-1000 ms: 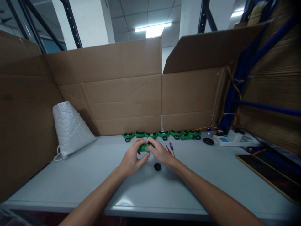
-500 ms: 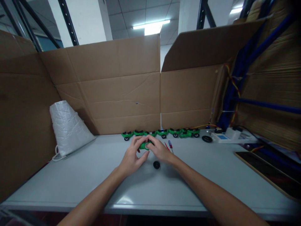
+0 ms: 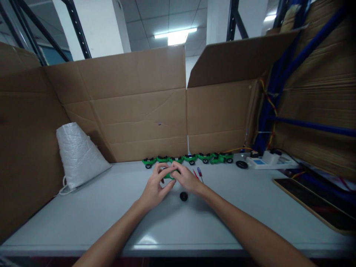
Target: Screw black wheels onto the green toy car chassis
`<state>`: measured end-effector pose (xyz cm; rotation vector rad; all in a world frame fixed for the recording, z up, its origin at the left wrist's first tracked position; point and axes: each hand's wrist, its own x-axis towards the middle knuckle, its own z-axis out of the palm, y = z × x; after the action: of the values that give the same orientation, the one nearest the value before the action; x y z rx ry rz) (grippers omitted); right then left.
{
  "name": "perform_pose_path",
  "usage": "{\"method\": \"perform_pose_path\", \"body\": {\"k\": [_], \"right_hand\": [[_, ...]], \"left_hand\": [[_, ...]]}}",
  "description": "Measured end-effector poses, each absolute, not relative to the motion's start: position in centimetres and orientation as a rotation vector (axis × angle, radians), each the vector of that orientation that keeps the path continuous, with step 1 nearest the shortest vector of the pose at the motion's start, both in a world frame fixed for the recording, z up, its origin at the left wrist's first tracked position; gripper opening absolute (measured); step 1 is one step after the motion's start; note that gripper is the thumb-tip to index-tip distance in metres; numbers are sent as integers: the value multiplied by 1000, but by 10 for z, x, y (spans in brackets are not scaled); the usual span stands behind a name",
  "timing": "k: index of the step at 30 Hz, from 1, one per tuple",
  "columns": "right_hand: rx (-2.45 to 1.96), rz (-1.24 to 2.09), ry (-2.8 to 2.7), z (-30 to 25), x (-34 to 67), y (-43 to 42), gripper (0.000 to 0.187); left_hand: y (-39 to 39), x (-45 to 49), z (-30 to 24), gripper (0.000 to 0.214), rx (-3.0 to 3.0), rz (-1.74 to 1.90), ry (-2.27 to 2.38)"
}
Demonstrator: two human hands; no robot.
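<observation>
1. The green toy car is pinched between both hands, low over the grey surface, about midway across and toward the far side. The left hand is curled round its left end and the right hand is closed over its right end, so both are clamped on it.
2. My guess on handling: small, light, hard plastic, stiff rather than squishy, and smooth enough to slip. I'd grip the body by its sides, since the wheels and axles look like the weak bits.
3. A loose black wheel lies flat on the surface just near of the right hand, apart from the car.
4. Two small screwdrivers, one red and one blue-handled, lie just right of the hands.
5. A row of green cars lines the far edge, against the cardboard wall.
6. Containers: a white bag leans at far left, and I can't tell what's in it. The cardboard just stands as walls.
7. Far right there's another black wheel beside a white power strip, with a dark board nearer.
</observation>
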<state>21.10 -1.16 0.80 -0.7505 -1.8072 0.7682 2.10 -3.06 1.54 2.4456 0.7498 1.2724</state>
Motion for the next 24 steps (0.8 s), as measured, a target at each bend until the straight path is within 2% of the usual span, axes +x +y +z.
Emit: {"method": "perform_pose_path", "body": {"k": [6, 15, 20, 24], "right_hand": [[-818, 658, -1862, 11, 206, -19, 6], [-842, 559, -1877, 6, 206, -16, 4], [-843, 607, -1837, 3, 209, -12, 5], [-874, 612, -1866, 1, 206, -13, 7]], "left_hand": [[-28, 19, 18, 25, 2334, 1286, 720], [-25, 18, 16, 22, 2377, 1304, 708], [-25, 15, 15, 40, 2445, 1220, 700], [-23, 12, 15, 29, 2383, 1186, 696]]}}
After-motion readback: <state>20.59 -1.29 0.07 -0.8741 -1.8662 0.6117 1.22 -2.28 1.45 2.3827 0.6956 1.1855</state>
